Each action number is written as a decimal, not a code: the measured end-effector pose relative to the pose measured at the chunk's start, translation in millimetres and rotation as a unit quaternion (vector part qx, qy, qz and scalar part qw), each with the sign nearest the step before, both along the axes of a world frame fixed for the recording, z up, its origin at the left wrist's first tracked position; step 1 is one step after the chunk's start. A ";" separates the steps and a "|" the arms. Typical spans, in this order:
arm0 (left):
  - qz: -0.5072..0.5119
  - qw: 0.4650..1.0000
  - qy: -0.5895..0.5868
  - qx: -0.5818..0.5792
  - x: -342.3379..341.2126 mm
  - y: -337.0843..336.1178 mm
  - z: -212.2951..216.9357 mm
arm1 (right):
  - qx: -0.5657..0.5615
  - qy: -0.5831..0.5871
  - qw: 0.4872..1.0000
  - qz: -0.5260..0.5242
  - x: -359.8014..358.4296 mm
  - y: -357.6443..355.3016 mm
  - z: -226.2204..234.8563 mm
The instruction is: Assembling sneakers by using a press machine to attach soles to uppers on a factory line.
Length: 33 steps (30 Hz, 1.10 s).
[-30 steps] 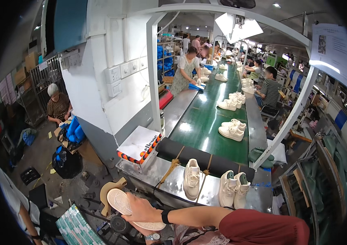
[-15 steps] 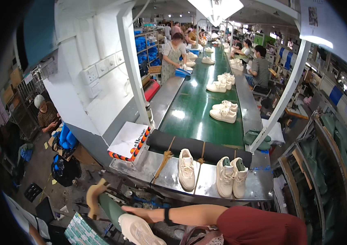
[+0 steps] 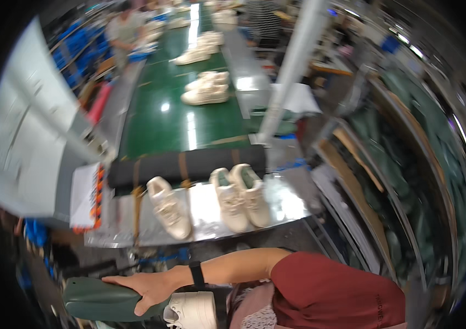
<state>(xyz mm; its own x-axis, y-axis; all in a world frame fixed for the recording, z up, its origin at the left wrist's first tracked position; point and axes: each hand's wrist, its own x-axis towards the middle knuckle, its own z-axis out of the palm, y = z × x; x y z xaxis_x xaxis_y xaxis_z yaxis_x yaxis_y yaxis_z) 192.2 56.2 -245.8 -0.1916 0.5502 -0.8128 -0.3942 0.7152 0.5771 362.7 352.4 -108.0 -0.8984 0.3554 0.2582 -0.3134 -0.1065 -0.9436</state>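
Note:
My right hand (image 3: 153, 288) grips a dark green shoe last (image 3: 104, 299) at the lower left, fingers over its top and thumb spread along its side. Right beside it, below my wrist, lies a cream sneaker (image 3: 191, 310), partly cut off by the lower edge. Whether the last still sits in that sneaker I cannot tell. My left hand is out of view. Ahead on the metal end of the bench stand a single cream sneaker (image 3: 170, 208) and a pair of cream sneakers (image 3: 238, 200), with green inside the pair's openings.
A green conveyor belt (image 3: 150, 123) runs away ahead, carrying more cream sneakers (image 3: 206, 89). A black roller (image 3: 161, 166) lies across its near end. At the left is a white and orange box (image 3: 86, 197); at the right, a rack (image 3: 378, 219) holds green lasts. A person (image 3: 126, 33) stands beside the belt.
My view has swung right and down. My right hand has moved further onto the green last, which now lies nearly level. The tan curved piece near it has gone from view.

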 end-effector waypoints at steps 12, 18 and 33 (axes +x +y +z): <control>-0.125 0.984 -0.060 0.114 136.1 253.1 -16.5 | -0.415 -0.140 0.487 -0.756 445.7 -173.8 -103.0; -0.240 0.898 0.364 0.051 194.8 376.4 -92.6 | -0.335 -0.150 0.352 -0.861 500.3 -236.0 -106.9; -0.215 0.862 0.452 0.086 140.8 399.9 -120.6 | 0.348 -0.072 0.400 -0.845 492.7 165.1 143.2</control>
<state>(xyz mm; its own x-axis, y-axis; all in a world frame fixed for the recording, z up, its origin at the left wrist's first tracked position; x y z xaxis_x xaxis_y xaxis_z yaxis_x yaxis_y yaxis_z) 333.1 456.2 -366.4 -0.4527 0.8251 -0.3381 0.5511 0.5570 0.6213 855.4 517.5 35.2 0.4484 0.3745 0.8116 0.6798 0.4467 -0.5816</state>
